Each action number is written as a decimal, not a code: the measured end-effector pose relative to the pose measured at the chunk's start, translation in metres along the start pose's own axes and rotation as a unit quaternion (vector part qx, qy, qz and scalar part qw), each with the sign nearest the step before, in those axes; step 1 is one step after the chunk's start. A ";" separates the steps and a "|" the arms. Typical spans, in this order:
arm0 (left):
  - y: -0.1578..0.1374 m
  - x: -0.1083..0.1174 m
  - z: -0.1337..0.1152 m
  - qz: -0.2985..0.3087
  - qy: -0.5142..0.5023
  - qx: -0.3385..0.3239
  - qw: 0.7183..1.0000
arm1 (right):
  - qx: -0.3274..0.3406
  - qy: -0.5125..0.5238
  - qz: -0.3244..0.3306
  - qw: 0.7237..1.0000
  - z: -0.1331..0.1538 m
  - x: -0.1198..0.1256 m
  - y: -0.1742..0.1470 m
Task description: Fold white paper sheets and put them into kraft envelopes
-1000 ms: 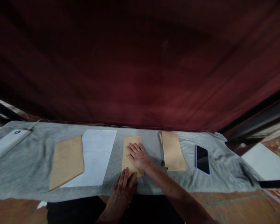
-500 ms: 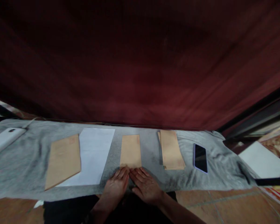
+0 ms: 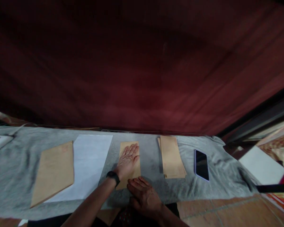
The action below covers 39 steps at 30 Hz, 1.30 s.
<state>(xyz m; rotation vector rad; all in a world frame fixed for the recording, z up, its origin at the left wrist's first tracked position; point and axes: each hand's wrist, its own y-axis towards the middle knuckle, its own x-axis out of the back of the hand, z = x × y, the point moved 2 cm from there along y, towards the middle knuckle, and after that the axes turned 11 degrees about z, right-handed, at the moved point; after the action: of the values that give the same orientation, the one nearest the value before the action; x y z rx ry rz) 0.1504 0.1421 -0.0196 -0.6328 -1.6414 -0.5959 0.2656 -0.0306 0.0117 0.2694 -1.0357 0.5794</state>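
Observation:
A brown paper envelope point(image 3: 134, 170) lies lengthwise in front of me on the grey cloth point(image 3: 150, 157). My left hand point(image 3: 127, 160) rests flat on its upper part, fingers stretched out; a black band circles that wrist. At the envelope's lower right edge is my right hand point(image 3: 144, 194), fingers extended and the palm facing down. To the right lies a small stack of brown envelopes point(image 3: 172, 157), slightly fanned. On the left, a thick pile of brown envelopes point(image 3: 54, 171) partly covers white paper sheets point(image 3: 92, 164).
A phone with a purple case point(image 3: 202, 164) lies at the right. At the far left edge sits a white device point(image 3: 0, 143) with a cable. A dark red curtain point(image 3: 142, 94) hangs behind the cloth. Tiled floor point(image 3: 203, 211) shows in front.
My left hand has moved from the envelope's near edge up onto its upper part. My right hand stays near the bottom edge, and the envelope's lower part now shows.

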 end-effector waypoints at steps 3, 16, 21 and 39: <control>0.023 0.000 0.003 0.009 -0.005 0.022 1.000 | 0.001 0.013 -0.001 1.000 0.002 0.001 0.001; 0.015 -0.005 0.000 -0.005 -0.012 0.002 1.000 | -0.004 0.027 -0.002 1.000 0.002 0.000 0.004; 0.004 -0.005 -0.005 -0.008 -0.012 -0.016 1.000 | 0.001 0.020 -0.013 1.000 0.001 -0.002 0.004; -0.080 0.012 -0.026 0.056 -0.080 -0.090 0.991 | 0.012 -0.035 -0.060 0.997 -0.004 -0.015 0.003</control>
<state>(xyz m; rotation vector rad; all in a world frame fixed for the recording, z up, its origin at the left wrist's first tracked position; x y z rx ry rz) 0.1117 0.0677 -0.0072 -0.9200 -1.6991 -0.6284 0.2611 -0.0315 -0.0035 0.3729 -1.0733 0.4759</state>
